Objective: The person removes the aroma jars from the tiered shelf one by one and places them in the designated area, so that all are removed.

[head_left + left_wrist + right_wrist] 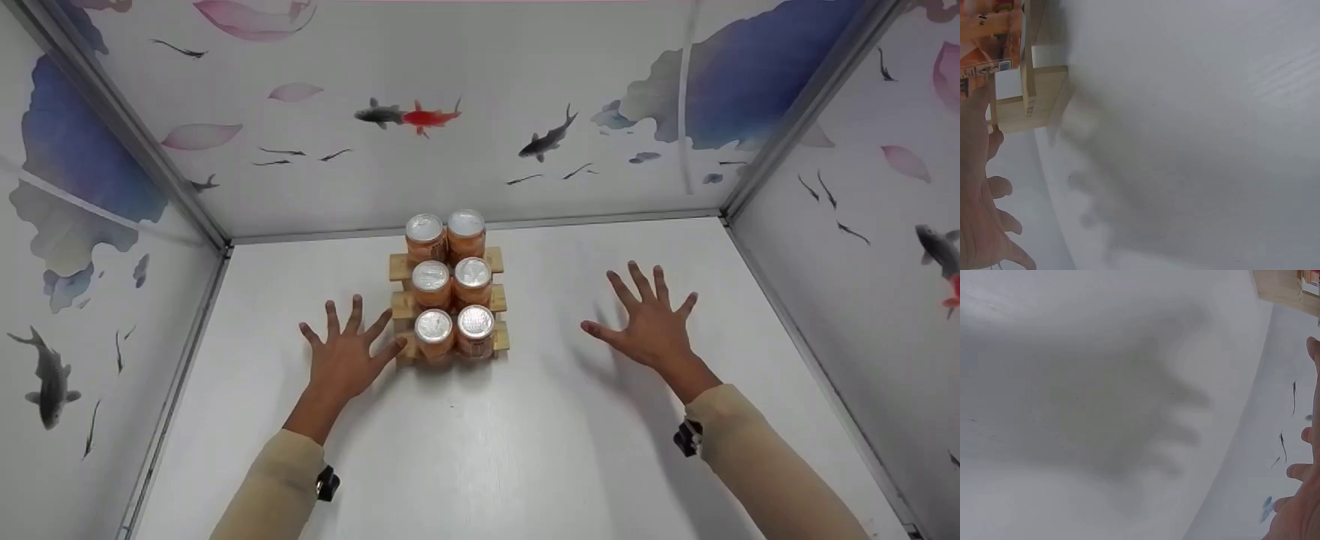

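Observation:
Several orange cans with silver lids stand upright in two columns on a stepped wooden rack near the back of the white table. Just left of the rack, my left hand spreads its fingers wide, with the thumb overlapping the rack's front left slat in the head view. The left wrist view shows part of an orange can and the rack's wooden side beside that hand. Well to the right of the cans, my right hand hovers with fingers spread, holding nothing and casting a shadow on the table.
White panels printed with fish and petals enclose the table: a back wall, a left wall and a right wall. Metal edging runs along the corners. A small black device is strapped at the left wrist, another at the right.

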Demonstrator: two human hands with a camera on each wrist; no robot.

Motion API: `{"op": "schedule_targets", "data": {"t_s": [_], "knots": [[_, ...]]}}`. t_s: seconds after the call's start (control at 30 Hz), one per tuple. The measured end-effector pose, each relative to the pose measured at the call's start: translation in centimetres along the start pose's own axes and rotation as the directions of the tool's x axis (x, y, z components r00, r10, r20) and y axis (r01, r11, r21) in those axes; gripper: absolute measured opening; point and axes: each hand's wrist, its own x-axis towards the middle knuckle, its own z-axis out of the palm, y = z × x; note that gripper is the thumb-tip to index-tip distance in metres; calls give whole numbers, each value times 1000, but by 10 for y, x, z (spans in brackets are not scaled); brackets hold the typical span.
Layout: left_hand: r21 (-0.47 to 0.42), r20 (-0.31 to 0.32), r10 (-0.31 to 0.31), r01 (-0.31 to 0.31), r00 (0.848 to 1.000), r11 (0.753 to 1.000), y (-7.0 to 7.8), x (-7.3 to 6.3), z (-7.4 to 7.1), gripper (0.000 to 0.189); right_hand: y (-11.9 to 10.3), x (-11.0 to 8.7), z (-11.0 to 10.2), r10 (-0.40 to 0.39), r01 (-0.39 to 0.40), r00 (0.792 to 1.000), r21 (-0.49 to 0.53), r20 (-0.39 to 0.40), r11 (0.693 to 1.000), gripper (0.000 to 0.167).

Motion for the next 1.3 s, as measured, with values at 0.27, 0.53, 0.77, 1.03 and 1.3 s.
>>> {"op": "schedule_targets", "data": {"t_s": [0.27, 0.53, 0.77, 1.03, 1.3], "knots": [[14, 32, 18, -18, 999, 1000, 4, -3, 7, 74, -17, 4, 6, -55, 55, 998, 22, -14, 998, 108], [24, 40, 48, -49, 998, 999, 7, -3, 15, 71, -34, 5, 8, -79, 80, 997, 51, -17, 996, 105], [25, 18, 63, -63, 998, 998, 9, 3, 16, 69, -53, 5, 11, -124, 125, 992, 72, -27, 989, 104], [66, 16, 33, -34, 999, 997, 15, 7, 20, 64, -73, 6, 14, -188, 189, 982, 89, -27, 978, 103], [63, -5, 28, -27, 1000, 998, 17, 6, 23, 60, -88, 5, 21, -245, 240, 969, 148, 18, 959, 104]]}}
